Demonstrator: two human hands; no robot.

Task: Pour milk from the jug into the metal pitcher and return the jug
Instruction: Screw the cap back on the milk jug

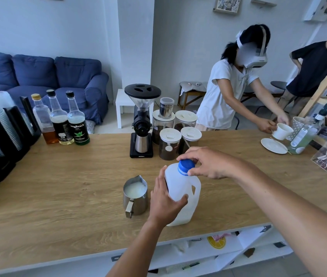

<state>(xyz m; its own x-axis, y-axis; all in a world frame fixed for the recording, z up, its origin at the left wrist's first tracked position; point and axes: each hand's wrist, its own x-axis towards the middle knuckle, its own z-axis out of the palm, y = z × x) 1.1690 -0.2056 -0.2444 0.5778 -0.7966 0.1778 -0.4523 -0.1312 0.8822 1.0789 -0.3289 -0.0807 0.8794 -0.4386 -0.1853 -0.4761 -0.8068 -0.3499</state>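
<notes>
Left hand (164, 198) grips the thin, probably slippery jug (180, 188) while right hand (208, 164) pinches its cap (186, 166); the right-side handle (197, 191) looks safer.

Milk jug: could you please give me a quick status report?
Left hand grips jug body; right hand pinches blue cap. Jug upright on counter; pitcher beside it holds milk. Grinder and jars stand behind, apart.

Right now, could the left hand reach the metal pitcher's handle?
Probably yes. The metal pitcher stands just left of the left hand, handle toward the person, bare counter between. But that hand grips the jug, right hand on its blue cap, so it must let go first.
</notes>
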